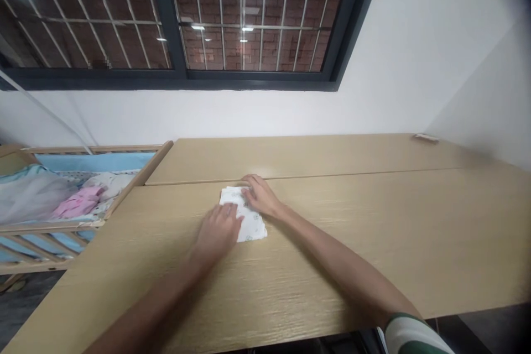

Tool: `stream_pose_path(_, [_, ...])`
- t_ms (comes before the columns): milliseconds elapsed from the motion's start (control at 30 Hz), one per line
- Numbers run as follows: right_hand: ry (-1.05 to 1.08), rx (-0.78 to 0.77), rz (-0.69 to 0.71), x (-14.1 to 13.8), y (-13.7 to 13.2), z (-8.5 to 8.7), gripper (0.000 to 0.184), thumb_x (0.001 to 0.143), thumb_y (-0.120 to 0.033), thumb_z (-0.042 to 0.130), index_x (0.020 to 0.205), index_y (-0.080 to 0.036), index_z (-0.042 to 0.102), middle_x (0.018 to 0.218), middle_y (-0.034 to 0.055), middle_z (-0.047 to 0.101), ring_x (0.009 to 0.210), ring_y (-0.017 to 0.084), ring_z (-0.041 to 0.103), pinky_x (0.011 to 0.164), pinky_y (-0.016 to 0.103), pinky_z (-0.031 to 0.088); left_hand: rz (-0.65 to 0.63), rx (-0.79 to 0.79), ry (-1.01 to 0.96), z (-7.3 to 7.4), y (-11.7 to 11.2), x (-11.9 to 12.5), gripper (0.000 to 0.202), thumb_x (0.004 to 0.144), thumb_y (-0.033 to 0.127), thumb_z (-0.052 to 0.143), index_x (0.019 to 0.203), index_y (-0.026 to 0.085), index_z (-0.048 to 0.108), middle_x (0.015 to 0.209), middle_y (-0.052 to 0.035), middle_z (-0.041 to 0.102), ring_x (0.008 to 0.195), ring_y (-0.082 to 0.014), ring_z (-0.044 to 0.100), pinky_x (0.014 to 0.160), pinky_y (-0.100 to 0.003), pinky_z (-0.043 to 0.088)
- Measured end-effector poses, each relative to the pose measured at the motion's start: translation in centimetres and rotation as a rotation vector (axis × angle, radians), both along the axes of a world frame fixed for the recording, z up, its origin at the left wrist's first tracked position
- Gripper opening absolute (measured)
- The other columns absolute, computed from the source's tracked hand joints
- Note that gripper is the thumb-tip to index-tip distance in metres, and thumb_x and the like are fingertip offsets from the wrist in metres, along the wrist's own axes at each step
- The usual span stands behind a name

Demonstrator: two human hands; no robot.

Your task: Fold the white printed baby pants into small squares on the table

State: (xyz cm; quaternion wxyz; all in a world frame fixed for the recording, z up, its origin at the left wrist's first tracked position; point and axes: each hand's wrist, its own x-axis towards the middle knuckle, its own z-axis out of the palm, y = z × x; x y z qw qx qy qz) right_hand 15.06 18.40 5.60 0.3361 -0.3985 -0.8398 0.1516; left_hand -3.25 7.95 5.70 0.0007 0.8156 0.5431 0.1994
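Observation:
A small white folded cloth (pixel 251 224) with a faint scattered print lies on the wooden table, its edges slightly uneven. My left hand (pixel 219 228) rests over its left side, palm down, with the fingers lying on the fabric. Across the upper right part of the cloth lies my right hand (pixel 262 194), its fingers stretched toward the far edge. Both hands touch the cloth from above, and each covers some of it. Nothing shows gripped between the fingers of either hand.
The pale wooden table (pixel 373 232) has a seam near its back. Left of it stands a wooden crib (pixel 50 228) with blue lining, holding a pink cloth (pixel 81 202) and bedding. A small flat object (pixel 426 138) lies at the back right. A barred window (pixel 257 80) is above.

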Motion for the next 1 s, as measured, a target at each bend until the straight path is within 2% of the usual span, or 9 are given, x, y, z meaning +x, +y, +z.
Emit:
stream_pose_path(133, [-0.211, -0.007, 0.462, -1.6, -5.0, 2.2, 0.048, 0.105, -0.04, 0.042, 0.15, -0.023, 0.046, 0.158, 0.0086, 0.041, 0.147, 0.024, 0.036, 0.121, 0.043, 0.028, -0.083, 0.024, 0.264, -1.6, -5.7, 1.2, 0.037, 0.1, 0.032, 0.046, 0.12, 0.008, 0.065, 0.119, -0.0218, 0.067, 0.11, -0.0359, 0.063, 0.091, -0.05, 0.055])
stream_pose_path(200, [-0.269, -0.101, 0.664, -2.4, -6.7, 2.2, 0.049, 0.107, -0.04, 0.036, 0.154, -0.025, 0.041, 0.161, 0.0042, 0.036, 0.15, 0.019, 0.03, 0.123, 0.037, 0.025, -0.151, -0.05, 0.366, -1.9, -6.6, 1.4, 0.029, 0.098, 0.021, 0.047, 0.112, 0.011, 0.07, 0.107, -0.0188, 0.072, 0.101, -0.035, 0.068, 0.085, -0.05, 0.058])
stream_pose_path(267, [-0.314, -0.198, 0.727, -2.6, -7.0, 1.3, 0.05, 0.109, -0.04, 0.031, 0.156, -0.026, 0.038, 0.161, 0.0019, 0.035, 0.152, 0.016, 0.026, 0.125, 0.034, 0.021, -0.207, -0.081, 0.423, -2.3, -6.4, 1.3, 0.03, 0.096, 0.013, 0.045, 0.11, 0.014, 0.072, 0.103, -0.0162, 0.073, 0.097, -0.0333, 0.07, 0.086, -0.051, 0.059])
stream_pose_path(400, [-0.434, -0.228, 0.549, -1.7, -3.6, -1.1, 0.056, 0.107, -0.05, 0.032, 0.158, -0.027, 0.031, 0.165, 0.002, 0.023, 0.154, 0.021, 0.017, 0.127, 0.043, 0.009, -0.171, 0.008, 0.427, -3.6, -5.3, 0.5, 0.036, 0.099, 0.014, 0.042, 0.125, 0.005, 0.065, 0.125, -0.024, 0.066, 0.119, -0.0343, 0.063, 0.097, -0.048, 0.056])
stream_pose_path(533, [-0.511, -0.164, 0.376, -0.7, 1.3, -2.0, 0.062, 0.107, -0.053, 0.026, 0.162, -0.024, 0.018, 0.167, 0.0025, 0.013, 0.155, 0.022, 0.01, 0.127, 0.045, 0.005, -0.158, 0.006, 0.412, -5.2, -4.8, -0.2, 0.042, 0.094, 0.007, 0.045, 0.133, 0.004, 0.057, 0.139, -0.0265, 0.056, 0.131, -0.0335, 0.056, 0.103, -0.046, 0.053])
stream_pose_path(667, [-0.506, -0.101, 0.304, -0.7, 3.5, -2.5, 0.064, 0.107, -0.051, 0.022, 0.162, -0.02, 0.019, 0.167, 0.0051, 0.016, 0.155, 0.023, 0.012, 0.127, 0.043, 0.004, -0.195, -0.067, 0.381, -5.0, -4.6, -0.9, 0.053, 0.084, -0.003, 0.046, 0.137, 0.004, 0.053, 0.145, -0.0242, 0.052, 0.135, -0.0313, 0.052, 0.104, -0.041, 0.053])
stream_pose_path(833, [-0.396, 0.066, 0.251, -0.2, 1.6, -1.7, 0.061, 0.106, -0.05, 0.029, 0.158, -0.018, 0.031, 0.165, 0.01, 0.025, 0.154, 0.027, 0.019, 0.126, 0.048, 0.011, -0.262, -0.042, 0.174, -3.5, -3.3, -3.3, 0.035, 0.094, 0.007, 0.041, 0.12, 0.016, 0.062, 0.13, -0.0128, 0.065, 0.116, -0.0244, 0.064, 0.097, -0.041, 0.055])
stream_pose_path(900, [-0.345, 0.108, 0.225, 0.5, -0.3, -0.3, 0.056, 0.105, -0.05, 0.034, 0.152, -0.021, 0.043, 0.16, 0.0115, 0.036, 0.148, 0.029, 0.031, 0.122, 0.051, 0.02, -0.28, 0.003, 0.108, -3.6, -2.6, -4.6, 0.03, 0.098, 0.013, 0.039, 0.113, 0.019, 0.064, 0.125, -0.0113, 0.066, 0.113, -0.024, 0.064, 0.098, -0.042, 0.054])
stream_pose_path(1000, [-0.333, 0.021, 0.255, 2.2, -3.7, 1.9, 0.052, 0.1, -0.057, 0.047, 0.14, -0.026, 0.057, 0.14, 0.0122, 0.056, 0.126, 0.031, 0.053, 0.111, 0.052, 0.035, -0.315, 0.014, 0.063, -3.8, -1.8, -5.7, 0.029, 0.098, 0.015, 0.037, 0.108, 0.02, 0.065, 0.122, -0.011, 0.066, 0.111, -0.0235, 0.063, 0.099, -0.043, 0.052])
